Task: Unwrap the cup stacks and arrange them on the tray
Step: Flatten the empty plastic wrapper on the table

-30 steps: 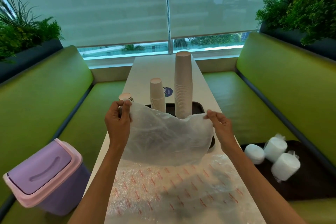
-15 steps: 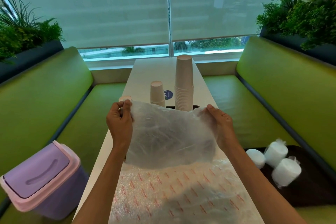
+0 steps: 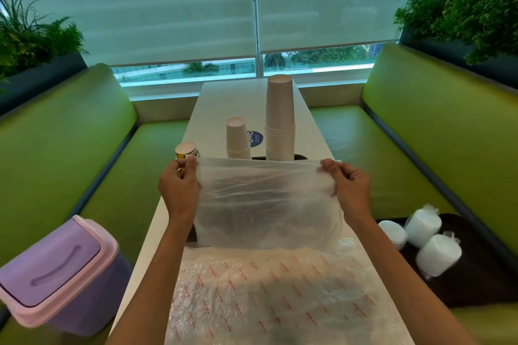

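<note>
Head view: left hand (image 3: pixel 179 190) and right hand (image 3: pixel 350 187) each pinch a top corner of the clear plastic wrapper (image 3: pixel 266 204). Fingers are clamped and the sheet is taut above the worktop (image 3: pixel 224 103). Behind its top edge, the tall cup stack (image 3: pixel 280 120) and short cup stack (image 3: pixel 237 137) stand upright on the dark tray (image 3: pixel 300 157), apart. Bubble wrap (image 3: pixel 280 297) covers the near worktop.

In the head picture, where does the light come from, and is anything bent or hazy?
Head view: daylight comes through the window behind the table, so the tall cup stack is backlit; the wide-angle lens bows the green benches outward near the edges; the translucent plastic bag, pinched by the left hand and right hand, hazes and hides most of the tray.
</note>
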The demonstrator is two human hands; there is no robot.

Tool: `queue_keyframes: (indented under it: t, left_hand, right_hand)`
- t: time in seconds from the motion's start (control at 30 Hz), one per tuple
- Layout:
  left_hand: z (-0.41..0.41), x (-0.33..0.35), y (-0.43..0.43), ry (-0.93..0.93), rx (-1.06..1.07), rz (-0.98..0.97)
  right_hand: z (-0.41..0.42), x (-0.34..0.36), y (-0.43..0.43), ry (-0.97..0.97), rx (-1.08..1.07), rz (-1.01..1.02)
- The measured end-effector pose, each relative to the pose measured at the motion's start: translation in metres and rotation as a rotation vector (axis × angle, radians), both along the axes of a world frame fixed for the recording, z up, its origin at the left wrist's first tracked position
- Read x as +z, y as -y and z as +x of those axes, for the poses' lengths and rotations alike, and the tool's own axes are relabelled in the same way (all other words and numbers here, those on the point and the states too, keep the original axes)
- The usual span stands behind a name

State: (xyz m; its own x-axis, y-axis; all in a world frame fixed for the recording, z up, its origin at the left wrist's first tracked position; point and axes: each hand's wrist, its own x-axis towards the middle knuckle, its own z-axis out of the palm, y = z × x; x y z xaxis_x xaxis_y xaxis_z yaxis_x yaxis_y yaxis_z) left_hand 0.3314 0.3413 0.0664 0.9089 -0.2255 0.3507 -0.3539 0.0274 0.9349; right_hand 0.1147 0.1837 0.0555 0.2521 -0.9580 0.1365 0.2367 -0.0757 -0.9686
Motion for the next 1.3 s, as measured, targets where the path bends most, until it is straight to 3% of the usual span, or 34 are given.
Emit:
queue_keyframes:
  t: [0.1, 0.23, 0.33, 0.47, 0.67, 0.77, 0.97, 1.13, 1.3]
  left_hand:
    - [0.007, 0.000, -0.001, -0.211, -0.067, 0.006]
    - [0.006, -0.013, -0.019, -0.605, -0.402, -0.035]
    - [-0.015, -0.044, -0.034, -0.634, -0.512, 0.149]
    - [-0.031, -0.089, -0.042, -0.668, -0.388, 0.249]
    - [-0.048, -0.122, -0.043, -0.658, -0.179, 0.311]
    - [-0.058, -0.138, -0.046, -0.600, -0.178, 0.377]
    - [-0.069, -0.154, -0.055, -0.487, -0.145, 0.468]
    - [-0.071, -0.151, -0.062, -0.522, -0.103, 0.477]
    - [-0.073, -0.155, -0.072, -0.617, -0.111, 0.473]
  right_hand:
    - [0.000, 0.000, 0.003, -0.007, -0.023, 0.013]
    - [-0.005, -0.017, 0.010, -0.036, -0.045, 0.073]
    - [-0.009, -0.038, 0.011, -0.077, -0.035, 0.134]
    - [-0.017, -0.063, 0.009, -0.148, 0.033, 0.210]
    - [-0.038, -0.099, -0.013, -0.103, 0.194, 0.770]
    - [-0.047, -0.122, -0.032, -0.136, 0.268, 0.902]
    - [-0.045, -0.140, -0.044, -0.410, 0.160, 0.874]
    - [-0.045, -0.142, -0.050, -0.436, 0.143, 0.853]
    - [-0.046, -0.136, -0.058, -0.523, 0.079, 0.574]
